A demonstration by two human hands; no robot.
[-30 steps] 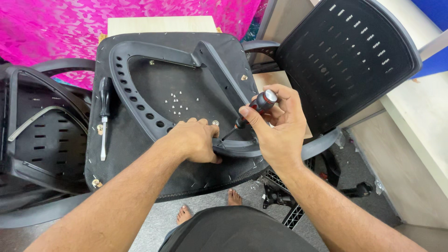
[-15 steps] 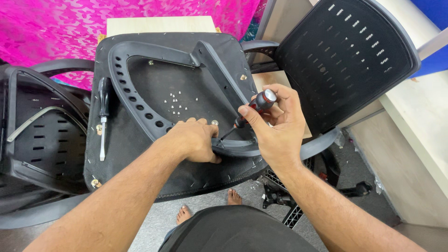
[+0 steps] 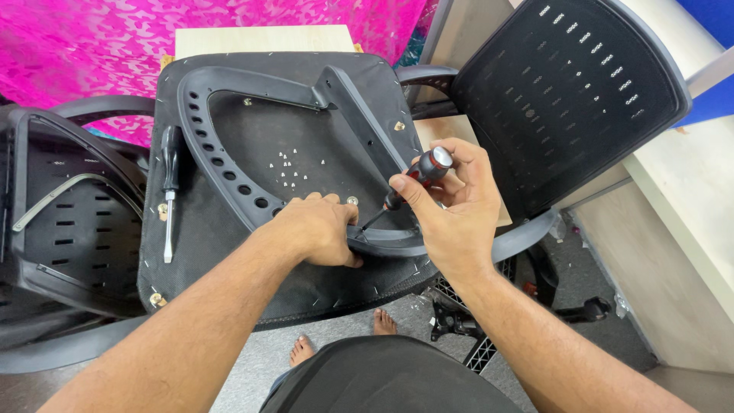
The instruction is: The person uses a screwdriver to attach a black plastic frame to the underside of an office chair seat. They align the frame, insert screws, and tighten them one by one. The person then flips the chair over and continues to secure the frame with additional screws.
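Note:
An upturned black chair seat [image 3: 229, 260] lies in front of me with a curved grey plastic armrest frame [image 3: 218, 164] on its underside. My left hand [image 3: 317, 229] presses down on the frame's near end. My right hand [image 3: 451, 206] grips a screwdriver with a red and black handle [image 3: 417, 174]. Its tip slants down to the frame just right of my left fingers. A small heap of silver screws [image 3: 289, 167] sits in the middle of the seat.
A second screwdriver with a black handle [image 3: 169, 191] lies on the seat's left side. A black slotted chair back [image 3: 569, 99] stands at the right, another chair part [image 3: 61, 222] at the left. A pale table [image 3: 688, 206] runs along the right; pink cloth [image 3: 92, 46] lies behind.

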